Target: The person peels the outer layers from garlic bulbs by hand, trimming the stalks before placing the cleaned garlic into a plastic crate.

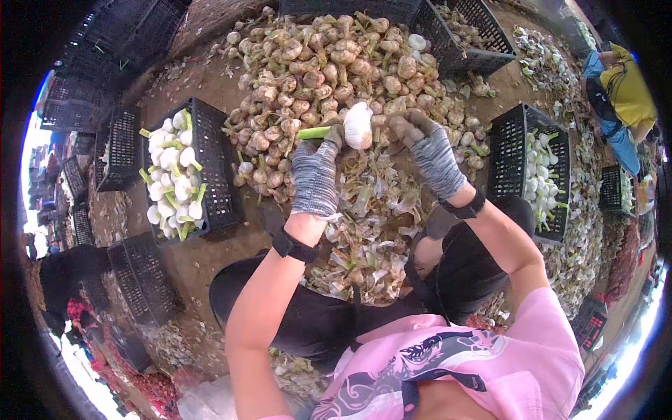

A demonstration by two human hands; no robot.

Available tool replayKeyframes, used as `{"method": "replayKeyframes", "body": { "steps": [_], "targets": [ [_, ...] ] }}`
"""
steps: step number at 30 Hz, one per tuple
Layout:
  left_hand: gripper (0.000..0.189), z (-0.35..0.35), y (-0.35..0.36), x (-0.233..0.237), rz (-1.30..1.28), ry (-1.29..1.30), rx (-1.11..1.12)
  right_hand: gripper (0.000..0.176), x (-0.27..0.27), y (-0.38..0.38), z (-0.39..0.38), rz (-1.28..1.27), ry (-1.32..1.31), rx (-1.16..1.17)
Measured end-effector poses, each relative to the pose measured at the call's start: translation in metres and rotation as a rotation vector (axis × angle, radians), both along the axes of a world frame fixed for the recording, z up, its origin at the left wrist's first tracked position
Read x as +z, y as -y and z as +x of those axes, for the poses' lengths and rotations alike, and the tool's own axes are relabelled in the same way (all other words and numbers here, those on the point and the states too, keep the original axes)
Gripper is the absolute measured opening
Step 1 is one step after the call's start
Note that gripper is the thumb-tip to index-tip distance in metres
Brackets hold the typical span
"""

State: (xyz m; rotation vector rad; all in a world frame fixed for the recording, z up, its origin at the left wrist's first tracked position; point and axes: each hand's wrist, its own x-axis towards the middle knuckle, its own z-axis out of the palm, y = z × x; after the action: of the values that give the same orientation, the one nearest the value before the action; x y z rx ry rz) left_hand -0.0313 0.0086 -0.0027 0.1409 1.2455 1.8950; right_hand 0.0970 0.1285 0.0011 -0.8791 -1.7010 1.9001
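Observation:
My left hand (316,168), in a grey knit glove, is closed around the green stem of a white garlic bulb (358,127). The stem sticks out to the left of the fingers and the bulb's cleaned surface faces up. Just right of the bulb is my right hand (428,150), gloved the same way, with its dark-stained fingers curled together. Whatever those fingers hold, if anything, I cannot make out. Beyond both hands lies a heap of unpeeled garlic (301,77), brownish with dirt. Below them, loose garlic skins (367,245) cover the ground between my legs.
A black crate (218,171) of white trimmed garlic stands at left, another crate (509,147) at right. A third crate (483,61) with garlic sits behind the heap. Stacked crates (115,42) rise at far left. A person in a yellow top (630,91) is at far right.

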Motion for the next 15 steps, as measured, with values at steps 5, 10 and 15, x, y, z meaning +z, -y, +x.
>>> {"method": "replayKeyframes", "body": {
  "steps": [5, 10, 15],
  "targets": [
    [0.016, 0.009, 0.000, -0.005, 0.000, 0.032, -0.111, 0.031, -0.006, 0.006, -0.009, -0.093, -0.174, 0.015],
    [0.013, 0.010, 0.005, -0.002, 0.024, 0.129, -0.101, 0.025, 0.003, 0.005, -0.006, -0.211, -0.130, 0.116],
    [0.013, 0.008, 0.005, -0.006, 0.072, 0.257, -0.062, 0.025, -0.005, 0.008, -0.001, -0.266, -0.126, 0.174]
  ]
}}
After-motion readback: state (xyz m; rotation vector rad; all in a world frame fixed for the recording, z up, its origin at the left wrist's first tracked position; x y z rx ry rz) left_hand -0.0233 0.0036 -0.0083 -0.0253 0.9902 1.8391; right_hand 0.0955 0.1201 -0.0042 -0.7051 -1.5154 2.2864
